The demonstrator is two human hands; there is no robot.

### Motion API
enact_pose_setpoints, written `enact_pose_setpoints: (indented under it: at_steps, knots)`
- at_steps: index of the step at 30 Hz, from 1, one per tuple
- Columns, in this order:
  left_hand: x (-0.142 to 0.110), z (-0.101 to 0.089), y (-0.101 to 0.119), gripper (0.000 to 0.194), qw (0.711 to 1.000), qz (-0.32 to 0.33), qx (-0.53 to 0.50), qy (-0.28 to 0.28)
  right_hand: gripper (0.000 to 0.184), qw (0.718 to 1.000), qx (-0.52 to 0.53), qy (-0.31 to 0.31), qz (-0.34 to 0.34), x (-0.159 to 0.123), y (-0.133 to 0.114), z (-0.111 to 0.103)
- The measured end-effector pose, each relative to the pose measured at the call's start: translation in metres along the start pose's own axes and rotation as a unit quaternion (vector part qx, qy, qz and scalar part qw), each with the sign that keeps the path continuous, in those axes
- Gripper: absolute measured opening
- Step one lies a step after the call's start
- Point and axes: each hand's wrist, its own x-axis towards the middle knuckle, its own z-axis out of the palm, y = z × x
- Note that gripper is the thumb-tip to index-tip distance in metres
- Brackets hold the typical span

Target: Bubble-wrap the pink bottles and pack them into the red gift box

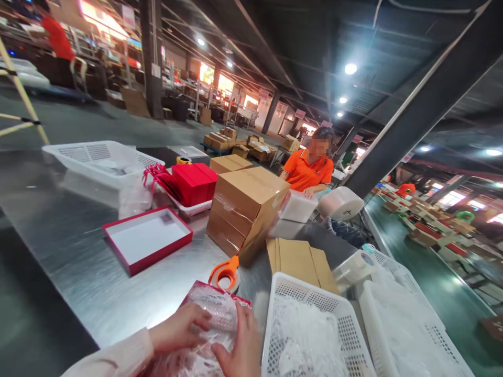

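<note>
At the near edge of the metal table is a red box, partly hidden by my hands and cut off by the frame. In it lies a bubble-wrapped item with white shredded paper around it. My left hand reaches over the box from the left, its fingers apart and slightly bent on the wrap. Along the item's right side, my right hand has its fingers stretched out and thumb apart. Just beyond the box is an orange tape dispenser. A red-rimmed box lid with a white inside lies farther left.
A white basket of shredded paper stands close on the right, with flat cardboard behind it. Cardboard boxes, red boxes and another white basket occupy the far side. A co-worker in orange stands beyond, touching white wrapping.
</note>
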Motion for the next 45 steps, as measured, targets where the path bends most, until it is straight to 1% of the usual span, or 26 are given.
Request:
enact_pose_setpoints:
  at_steps: [2, 4, 5, 8, 10, 12, 13, 15, 16, 18, 19, 21, 23, 25, 27, 29, 30, 32, 34, 36, 38, 39, 40, 42, 43, 45]
  knots:
    - [-0.003, -0.002, 0.004, 0.023, 0.995, -0.013, 0.093, 0.028, 0.086, 1.0, 0.006, 0.02, -0.001, -0.002, 0.006, -0.003]
    - [-0.004, -0.001, 0.006, 0.016, 0.99, -0.032, 0.132, 0.044, 0.08, 0.999, 0.012, 0.042, 0.014, -0.003, 0.01, -0.006]
    - [-0.005, 0.0, 0.006, 0.018, 0.989, -0.023, 0.131, 0.057, 0.077, 0.999, 0.017, 0.047, 0.017, -0.003, 0.01, -0.006]
    - [-0.003, 0.004, -0.002, 0.036, 0.989, 0.041, 0.083, 0.112, 0.068, 0.998, 0.043, 0.051, 0.014, -0.003, 0.012, -0.01]
    - [-0.001, 0.005, -0.009, 0.031, 0.987, 0.06, 0.048, 0.144, 0.063, 0.997, 0.059, 0.052, 0.017, -0.003, 0.012, -0.014]
    - [-0.002, 0.004, -0.015, 0.035, 0.979, 0.056, 0.041, 0.19, 0.057, 0.996, 0.075, 0.044, 0.028, -0.003, 0.013, -0.019]
    - [-0.003, 0.002, -0.017, 0.035, 0.972, 0.052, 0.046, 0.224, 0.053, 0.995, 0.085, 0.038, 0.036, -0.003, 0.015, -0.022]
    - [-0.007, -0.006, -0.023, 0.033, 0.951, 0.045, 0.065, 0.298, 0.05, 0.992, 0.103, 0.031, 0.062, -0.004, 0.02, -0.027]
    - [-0.01, -0.01, -0.026, 0.036, 0.941, 0.038, 0.078, 0.327, 0.051, 0.99, 0.111, 0.031, 0.079, -0.006, 0.025, -0.028]
    - [-0.015, -0.017, -0.037, 0.039, 0.928, 0.013, 0.103, 0.358, 0.056, 0.985, 0.121, 0.035, 0.121, -0.012, 0.037, -0.027]
    - [-0.018, -0.02, -0.042, 0.037, 0.925, -0.002, 0.116, 0.362, 0.059, 0.982, 0.126, 0.033, 0.139, -0.016, 0.044, -0.024]
    - [-0.024, -0.023, -0.053, 0.033, 0.922, -0.029, 0.14, 0.359, 0.062, 0.977, 0.13, 0.028, 0.165, -0.026, 0.054, -0.017]
    - [-0.028, -0.022, -0.06, 0.031, 0.923, -0.048, 0.164, 0.345, 0.064, 0.976, 0.126, 0.031, 0.173, -0.036, 0.058, -0.009]
    - [-0.028, -0.02, -0.062, 0.03, 0.924, -0.059, 0.184, 0.33, 0.062, 0.976, 0.121, 0.046, 0.173, -0.042, 0.057, -0.005]
    - [-0.026, -0.018, -0.06, 0.026, 0.928, -0.064, 0.199, 0.31, 0.058, 0.974, 0.122, 0.063, 0.179, -0.044, 0.057, -0.006]
    - [-0.022, -0.015, -0.055, 0.022, 0.932, -0.062, 0.21, 0.289, 0.053, 0.972, 0.109, 0.082, 0.192, -0.042, 0.063, -0.016]
    - [-0.021, -0.015, -0.053, 0.022, 0.933, -0.059, 0.214, 0.282, 0.051, 0.972, 0.089, 0.091, 0.199, -0.04, 0.07, -0.024]
    - [-0.018, -0.013, -0.048, 0.024, 0.933, -0.045, 0.217, 0.282, 0.051, 0.971, 0.018, 0.102, 0.218, -0.035, 0.093, -0.046]
    - [-0.015, -0.011, -0.045, 0.026, 0.933, -0.022, 0.214, 0.287, 0.051, 0.96, -0.073, 0.094, 0.254, -0.03, 0.121, -0.069]
    - [-0.009, -0.009, -0.041, 0.027, 0.935, 0.005, 0.21, 0.286, 0.047, 0.943, -0.144, 0.052, 0.296, -0.025, 0.145, -0.087]
    - [-0.002, -0.004, -0.034, 0.026, 0.938, 0.034, 0.206, 0.277, 0.039, 0.929, -0.184, -0.018, 0.32, -0.017, 0.157, -0.092]
    - [0.002, -0.001, -0.029, 0.026, 0.939, 0.051, 0.204, 0.271, 0.036, 0.925, -0.198, -0.056, 0.319, -0.011, 0.158, -0.089]
    - [0.007, 0.003, -0.024, 0.027, 0.941, 0.069, 0.2, 0.263, 0.037, 0.921, -0.214, -0.089, 0.312, -0.006, 0.156, -0.083]
    - [0.015, 0.011, -0.01, 0.027, 0.946, 0.102, 0.19, 0.241, 0.05, 0.916, -0.246, -0.144, 0.282, 0.007, 0.147, -0.069]
    - [0.019, 0.014, -0.003, 0.027, 0.949, 0.119, 0.182, 0.227, 0.049, 0.916, -0.254, -0.165, 0.262, 0.014, 0.143, -0.063]
    - [0.026, 0.018, 0.014, 0.028, 0.953, 0.156, 0.168, 0.197, 0.03, 0.921, -0.252, -0.189, 0.229, 0.027, 0.137, -0.059]
